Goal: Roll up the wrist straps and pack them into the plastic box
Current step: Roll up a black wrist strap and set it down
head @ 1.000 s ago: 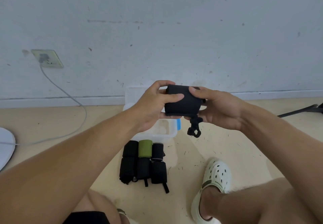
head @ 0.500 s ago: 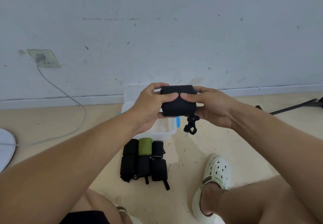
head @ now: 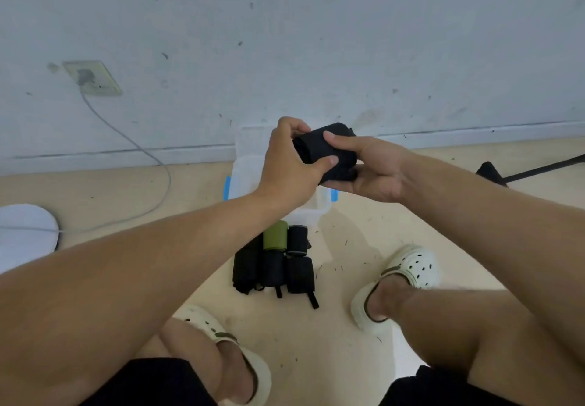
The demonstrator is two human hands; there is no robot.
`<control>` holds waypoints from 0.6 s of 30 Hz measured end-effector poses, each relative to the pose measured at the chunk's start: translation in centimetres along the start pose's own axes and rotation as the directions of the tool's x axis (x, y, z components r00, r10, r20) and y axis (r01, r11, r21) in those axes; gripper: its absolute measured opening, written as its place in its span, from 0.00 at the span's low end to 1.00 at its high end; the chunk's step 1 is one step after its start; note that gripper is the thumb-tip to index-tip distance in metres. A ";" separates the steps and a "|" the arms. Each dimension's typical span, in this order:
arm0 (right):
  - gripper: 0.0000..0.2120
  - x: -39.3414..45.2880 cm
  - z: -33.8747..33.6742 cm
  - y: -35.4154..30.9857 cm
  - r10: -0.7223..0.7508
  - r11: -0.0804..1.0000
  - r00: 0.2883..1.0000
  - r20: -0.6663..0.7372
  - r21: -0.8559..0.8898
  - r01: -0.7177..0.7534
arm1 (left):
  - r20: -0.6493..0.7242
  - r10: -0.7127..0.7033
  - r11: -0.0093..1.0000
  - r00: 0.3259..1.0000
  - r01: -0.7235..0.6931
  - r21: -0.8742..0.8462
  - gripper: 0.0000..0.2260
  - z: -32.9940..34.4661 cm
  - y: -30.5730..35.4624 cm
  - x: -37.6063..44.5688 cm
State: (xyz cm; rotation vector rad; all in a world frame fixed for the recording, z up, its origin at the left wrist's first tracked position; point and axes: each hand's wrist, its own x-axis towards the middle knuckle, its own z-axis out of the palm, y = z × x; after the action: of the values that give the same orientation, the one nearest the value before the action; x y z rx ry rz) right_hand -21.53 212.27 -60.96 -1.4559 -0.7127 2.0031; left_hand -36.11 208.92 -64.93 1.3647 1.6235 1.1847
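2 hands — left hand (head: 286, 168), right hand (head: 373, 168) — now clamp the black wrist strap (head: 319, 149) tighter; its dangling loop seems tucked in, so packing into the plastic box (head: 245, 165) beneath looks near.

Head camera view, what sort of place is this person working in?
Probably a plain indoor room, with the person working low over the floor: a scuffed painted wall with a wall socket, a baseboard, and a clear plastic box on the beige floor.

A wall socket (head: 92, 77) feeds a grey cable (head: 133, 146) down onto the floor (head: 316, 358) — beside a white disc (head: 27, 231); white clogs (head: 408, 275) — and a black stand leg (head: 519, 173) at right.
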 end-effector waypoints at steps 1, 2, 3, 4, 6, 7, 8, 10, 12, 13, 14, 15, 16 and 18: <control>0.11 0.1 0.2 0.6 0.010 0.999 1.000 -0.009 0.034 -0.010 | -0.012 -0.002 1.000 1.000 0.003 0.018 0.24 -0.1 -0.4 -0.3; 0.12 0.3 0.6 1.3 0.024 0.997 1.000 -0.019 0.072 -0.022 | -0.026 -0.004 0.999 1.000 0.005 0.037 0.24 -0.1 -0.8 -0.7; 0.14 0.4 0.9 2.1 0.039 0.994 0.999 -0.026 0.108 -0.036 | -0.037 -0.005 0.998 0.999 0.007 0.058 0.25 -0.2 -1.2 -1.1; 0.17 0.6 1.3 2.8 0.057 0.989 0.998 -0.027 0.135 -0.053 | -0.049 -0.008 0.997 0.999 0.012 0.080 0.25 -0.2 -1.5 -1.6; 0.17 0.8 1.9 3.9 0.088 0.982 0.996 -0.012 0.168 -0.085 | -0.085 -0.013 0.992 0.996 0.023 0.123 0.25 -0.2 -2.1 -2.4; 0.15 0.9 2.1 4.2 0.101 0.979 0.995 -0.003 0.179 -0.099 | -0.106 -0.012 0.990 0.994 0.027 0.138 0.25 -0.2 -2.3 -2.7; 0.13 0.8 2.3 4.4 0.112 0.977 0.994 0.002 0.183 -0.110 | -0.122 -0.011 0.989 0.992 0.029 0.148 0.26 -0.3 -2.6 -3.0; 0.09 0.8 2.7 4.5 0.106 0.983 0.994 -0.010 0.150 -0.103 | -0.112 -0.016 0.985 0.994 0.034 0.166 0.27 -0.5 -2.9 -3.4; 0.06 0.9 2.9 4.6 0.091 0.994 0.994 -0.054 0.065 -0.087 | -0.041 -0.036 0.979 0.999 0.043 0.198 0.27 -0.8 -3.3 -3.7; 0.06 1.2 2.7 4.7 0.093 0.996 0.992 -0.084 0.012 -0.092 | 0.023 -0.060 0.976 0.998 0.054 0.210 0.28 -1.0 -3.6 -3.7; 0.07 1.5 2.3 5.1 0.100 0.993 0.988 -0.116 -0.046 -0.106 | 0.105 -0.093 0.973 0.990 0.068 0.222 0.28 -1.2 -4.0 -3.6; 0.10 2.0 1.7 5.6 0.106 0.986 0.983 -0.149 -0.111 -0.123 | 0.206 -0.133 0.966 0.969 0.081 0.245 0.28 -1.5 -4.5 -3.5; 0.15 2.5 1.0 6.4 0.108 0.973 0.976 -0.189 -0.184 -0.143 | 0.325 -0.182 0.952 0.928 0.083 0.296 0.28 -1.9 -5.0 -3.4; 0.23 3.6 -0.7 7.8 0.094 0.916 0.963 -0.253 -0.356 -0.184 | 0.538 -0.291 0.868 0.791 -0.018 0.496 0.31 -3.0 -6.1 -3.2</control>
State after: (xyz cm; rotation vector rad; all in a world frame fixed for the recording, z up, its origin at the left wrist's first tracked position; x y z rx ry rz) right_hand -22.75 209.38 -68.97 -1.9790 -0.9516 1.8201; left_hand -40.33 204.97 -69.78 1.6630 1.5400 0.1810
